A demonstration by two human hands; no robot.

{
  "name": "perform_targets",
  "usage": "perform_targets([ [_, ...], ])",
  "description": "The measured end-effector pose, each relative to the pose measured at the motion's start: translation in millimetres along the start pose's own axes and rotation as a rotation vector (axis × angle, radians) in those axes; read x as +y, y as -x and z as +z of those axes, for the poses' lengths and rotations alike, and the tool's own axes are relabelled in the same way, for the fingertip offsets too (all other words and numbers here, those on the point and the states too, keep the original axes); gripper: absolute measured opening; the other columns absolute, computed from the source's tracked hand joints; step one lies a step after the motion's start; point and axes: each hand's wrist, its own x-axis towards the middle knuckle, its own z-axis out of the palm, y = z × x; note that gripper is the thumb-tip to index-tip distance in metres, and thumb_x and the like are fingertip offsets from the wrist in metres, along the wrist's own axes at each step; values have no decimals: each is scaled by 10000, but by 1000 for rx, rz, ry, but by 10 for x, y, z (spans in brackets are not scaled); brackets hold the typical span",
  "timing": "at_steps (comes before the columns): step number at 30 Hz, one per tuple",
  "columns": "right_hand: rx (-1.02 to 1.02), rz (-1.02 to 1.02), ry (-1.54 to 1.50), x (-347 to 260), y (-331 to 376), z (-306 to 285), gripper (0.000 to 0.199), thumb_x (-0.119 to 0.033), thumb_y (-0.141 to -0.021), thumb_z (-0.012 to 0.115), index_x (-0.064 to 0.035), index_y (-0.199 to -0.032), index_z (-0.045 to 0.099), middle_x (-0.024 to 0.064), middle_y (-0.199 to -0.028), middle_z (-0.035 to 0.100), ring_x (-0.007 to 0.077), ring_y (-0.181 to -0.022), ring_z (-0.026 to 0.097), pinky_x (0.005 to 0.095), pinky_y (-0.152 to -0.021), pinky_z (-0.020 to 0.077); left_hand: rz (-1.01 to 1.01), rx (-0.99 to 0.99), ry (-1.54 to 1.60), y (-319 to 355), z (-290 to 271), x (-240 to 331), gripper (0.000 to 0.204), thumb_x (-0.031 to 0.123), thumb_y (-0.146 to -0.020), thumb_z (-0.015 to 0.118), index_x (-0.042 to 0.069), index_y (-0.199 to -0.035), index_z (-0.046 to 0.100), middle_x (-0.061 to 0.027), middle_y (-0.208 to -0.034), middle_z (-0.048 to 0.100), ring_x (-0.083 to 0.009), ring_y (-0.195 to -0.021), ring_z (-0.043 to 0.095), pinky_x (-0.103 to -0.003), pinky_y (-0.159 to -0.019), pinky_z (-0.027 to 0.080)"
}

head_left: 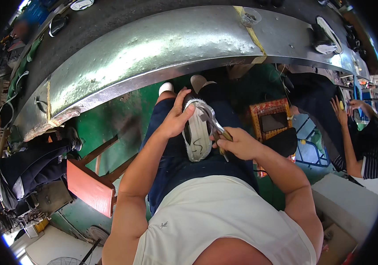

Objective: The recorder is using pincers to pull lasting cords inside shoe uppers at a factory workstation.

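Note:
A shoe lies sole up on my lap, its pale bottom facing me with a dark curved mark near the lower end. My left hand is closed around its upper end, thumb resting on the edge of the sole. In my right hand is a pair of pliers with yellowish handles. Their dark metal head lies over the right side of the sole; whether the jaws pinch any material cannot be made out.
A long metal-topped bench curves ahead, bearing a clear plastic bowl and a dark shoe. A reddish wooden stool stands left; a woven yellow-red seat stands right. Co-workers sit on both sides.

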Motion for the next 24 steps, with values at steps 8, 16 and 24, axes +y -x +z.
perform_targets([
  [8, -115, 234, -167, -299, -291, -212, 201, -223, -1010, 584, -30, -952, 594, 24, -739, 603, 124, -645, 603, 262, -610, 516, -24, 30, -130, -32, -33, 124, 606, 360, -1005, 602, 43, -1484, 409, -180, -1465, 472, -243, -1364, 442, -329, -1141, 324],
  [16, 251, -157, 406, 190, -542, -54, 235, -210, -973, 609, 23, -984, 575, 189, -777, 679, 371, -735, 682, 427, -676, 513, -70, -1, 26, -201, -134, -51, 526, 233, -1007, 626, 42, -1463, 445, -100, -1291, 584, -170, -1199, 534, -292, -1045, 412],
  [24, 177, 58, 731, -189, -263, -88, 266, -200, -945, 608, 47, -1031, 559, 290, -894, 672, 489, -871, 653, 503, -771, 514, -329, 16, 57, -285, 12, 169, 692, 345, -962, 679, 36, -1516, 404, -132, -1343, 579, -188, -1200, 546, -310, -1051, 412],
])
